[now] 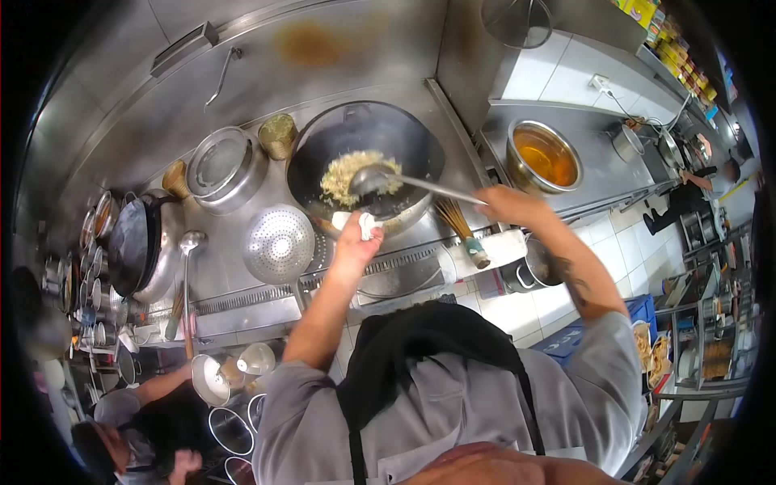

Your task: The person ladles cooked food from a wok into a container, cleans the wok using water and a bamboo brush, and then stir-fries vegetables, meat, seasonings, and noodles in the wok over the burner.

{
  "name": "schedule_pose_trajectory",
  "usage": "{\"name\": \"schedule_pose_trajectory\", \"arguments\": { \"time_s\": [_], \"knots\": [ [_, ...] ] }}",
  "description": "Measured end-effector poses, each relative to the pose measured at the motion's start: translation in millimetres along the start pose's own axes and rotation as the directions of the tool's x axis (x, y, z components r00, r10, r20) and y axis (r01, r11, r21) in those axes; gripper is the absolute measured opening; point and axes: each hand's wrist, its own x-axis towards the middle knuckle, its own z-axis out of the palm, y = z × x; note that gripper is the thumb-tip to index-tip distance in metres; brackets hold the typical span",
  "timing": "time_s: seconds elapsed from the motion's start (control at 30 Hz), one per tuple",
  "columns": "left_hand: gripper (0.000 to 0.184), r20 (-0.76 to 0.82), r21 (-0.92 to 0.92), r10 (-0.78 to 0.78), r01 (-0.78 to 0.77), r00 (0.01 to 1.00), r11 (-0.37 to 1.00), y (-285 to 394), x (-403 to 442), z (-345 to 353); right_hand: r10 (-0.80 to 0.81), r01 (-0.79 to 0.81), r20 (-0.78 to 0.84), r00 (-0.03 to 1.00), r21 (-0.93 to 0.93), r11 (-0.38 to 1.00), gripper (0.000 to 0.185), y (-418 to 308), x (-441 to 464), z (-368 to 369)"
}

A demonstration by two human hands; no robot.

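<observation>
While left hand (356, 242) grips cloth (367, 225), right (503, 205) holds ladle (373, 179).

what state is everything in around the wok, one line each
Wok: uncovered, partly filled
Food: loose small pieces; doneness can't be told
Ladle: held, bowl at the food
Right hand: closed on the ladle handle
White cloth: bunched up
Left hand: closed on the cloth at the wok's near rim
Skimmer: lying unheld
Metal pot: uncovered, holding amber liquid
</observation>
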Motion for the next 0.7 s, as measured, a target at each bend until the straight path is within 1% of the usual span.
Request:
{"name": "schedule_pose_trajectory", "arguments": {
  "time_s": [0.03,0.07,0.1,0.13,0.17,0.2,0.23,0.27,0.3,0.33,0.37,0.43,0.47,0.53,0.57,0.63,0.67,0.7],
  "knots": [
    [0.01,-0.06,0.074,0.057,-0.052,0.997,0.996,-22,-11,-2,0.048,-0.048,-0.088,0.995,0.007,0.999,0.028,-10,10,8],
    [0.008,-0.119,0.153,0.113,-0.094,0.986,0.984,-44,-22,-4,0.004,-0.01,-0.195,0.981,-0.029,1.0,0.03,-9,12,18],
    [0.009,-0.11,-0.057,-0.051,0.045,0.993,0.997,-56,-32,-12,-0.044,0.024,-0.295,0.955,-0.072,0.997,0.033,-11,7,29],
    [0.01,-0.097,-0.261,-0.214,0.182,0.972,0.948,-68,-42,-20,-0.039,0.071,-0.38,0.924,0.069,0.995,0.041,-13,-7,32],
    [0.012,0.005,-0.511,-0.434,0.376,0.901,0.773,-50,-57,-11,-0.227,0.23,-0.536,0.813,-0.063,0.971,0.046,6,-13,47],
    [0.013,-0.019,-0.511,-0.405,0.339,0.914,0.79,-34,-62,-8,-0.066,0.142,-0.502,0.863,0.115,0.983,0.046,-8,-26,43],
    [0.012,-0.123,-0.497,-0.435,0.324,0.892,0.805,-6,-64,1,0.011,0.112,-0.481,0.877,0.225,0.968,0.046,-18,-36,46],
    [0.008,-0.025,-0.519,-0.389,0.321,0.921,0.792,9,-54,-5,0.087,0.079,-0.457,0.885,0.333,0.94,0.046,-27,-45,49],
    [0.006,0.083,-0.535,-0.32,0.313,0.944,0.784,25,-40,-7,0.071,0.136,-0.504,0.861,0.362,0.922,0.046,-32,-41,52],
    [0.005,0.061,-0.582,-0.4,0.358,0.914,0.73,42,-40,2,0.071,0.158,-0.554,0.829,0.354,0.922,0.046,-38,-38,52],
    [0.005,0.041,-0.572,-0.405,0.354,0.913,0.74,46,-40,5,0.071,0.179,-0.603,0.794,0.344,0.922,0.047,-45,-34,52],
    [0.005,-0.001,-0.554,-0.422,0.351,0.907,0.755,49,-42,8,0.09,0.133,-0.695,0.714,0.26,0.956,0.048,-59,-28,50],
    [0.005,0.0,-0.533,-0.386,0.327,0.922,0.78,51,-43,10,0.185,0.045,-0.63,0.754,0.331,0.943,0.049,-62,-25,48],
    [0.004,0.001,-0.492,-0.31,0.27,0.951,0.828,60,-46,15,0.179,0.046,-0.67,0.72,0.303,0.952,0.049,-59,-19,48],
    [0.004,-0.072,-0.43,-0.309,0.25,0.948,0.868,62,-49,21,0.173,0.049,-0.693,0.7,0.287,0.957,0.049,-56,-12,47],
    [0.003,-0.216,-0.294,-0.287,0.218,0.933,0.931,57,-65,36,0.294,-0.072,-0.61,0.736,0.362,0.93,0.047,-52,3,44],
    [0.004,-0.191,-0.167,-0.244,0.213,0.951,0.963,37,-64,27,0.353,-0.134,-0.565,0.745,0.392,0.91,0.046,-50,12,44],
    [0.006,-0.193,-0.07,-0.246,0.236,0.95,0.969,27,-67,28,0.402,-0.161,-0.498,0.769,0.458,0.874,0.043,-49,21,50]
  ]
}}
